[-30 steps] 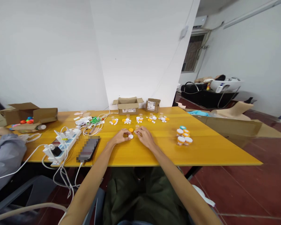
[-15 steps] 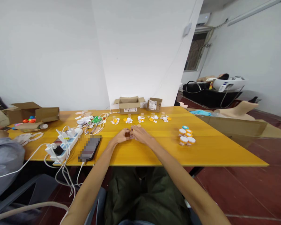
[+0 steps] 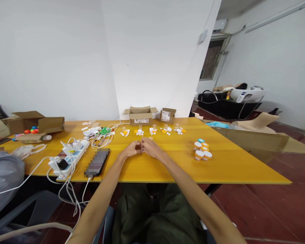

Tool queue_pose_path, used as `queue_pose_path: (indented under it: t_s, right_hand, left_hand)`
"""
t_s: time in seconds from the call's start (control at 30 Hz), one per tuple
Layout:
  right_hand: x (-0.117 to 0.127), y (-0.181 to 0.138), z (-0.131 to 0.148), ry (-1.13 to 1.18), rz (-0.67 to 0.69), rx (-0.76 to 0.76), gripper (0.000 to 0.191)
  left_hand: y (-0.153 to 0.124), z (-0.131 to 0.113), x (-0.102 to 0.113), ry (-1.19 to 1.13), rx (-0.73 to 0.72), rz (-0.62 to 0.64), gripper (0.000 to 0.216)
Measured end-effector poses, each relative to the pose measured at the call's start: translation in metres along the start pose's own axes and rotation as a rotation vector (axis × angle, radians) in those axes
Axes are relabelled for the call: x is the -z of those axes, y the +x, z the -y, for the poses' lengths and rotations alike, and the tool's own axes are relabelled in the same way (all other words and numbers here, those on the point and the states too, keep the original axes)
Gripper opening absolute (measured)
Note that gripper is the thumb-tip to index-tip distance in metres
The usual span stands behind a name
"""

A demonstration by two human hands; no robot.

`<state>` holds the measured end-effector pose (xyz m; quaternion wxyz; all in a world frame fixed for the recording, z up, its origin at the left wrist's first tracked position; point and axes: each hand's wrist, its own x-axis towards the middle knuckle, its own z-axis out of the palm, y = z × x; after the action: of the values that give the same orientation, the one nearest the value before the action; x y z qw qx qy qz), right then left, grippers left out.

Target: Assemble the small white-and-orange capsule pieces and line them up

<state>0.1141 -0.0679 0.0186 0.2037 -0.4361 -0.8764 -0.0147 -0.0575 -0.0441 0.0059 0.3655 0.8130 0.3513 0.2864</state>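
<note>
My left hand (image 3: 131,149) and my right hand (image 3: 150,147) meet fingertip to fingertip low over the yellow table (image 3: 152,166). Both are curled round a small part between them that the fingers mostly hide. Beyond the hands lies a row of small white and orange parts (image 3: 152,130) with tiny clear vials. To the right stands a cluster of small orange jars with white lids (image 3: 201,150), one lid teal.
A phone (image 3: 97,162) and a white power strip (image 3: 68,156) with cables lie to the left. Two open cardboard boxes (image 3: 140,115) stand at the back edge, another box (image 3: 33,123) with coloured balls at far left. A person's grey sleeve (image 3: 2,179) is at the left.
My right hand has moved left and joined my left hand over the white cap that lay between them; the cap and orange lid are now hidden. The view shifted slightly.
</note>
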Motion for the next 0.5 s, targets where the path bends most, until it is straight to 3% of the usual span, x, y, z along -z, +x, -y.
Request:
queue_pose_path:
  t_s: [0.5]
  right_hand:
    - [-0.011, -0.002, -0.002, 0.197, -0.092, -0.105, 0.015]
  left_hand:
    - [0.000, 0.001, 0.002, 0.083, -0.023, -0.020, 0.019]
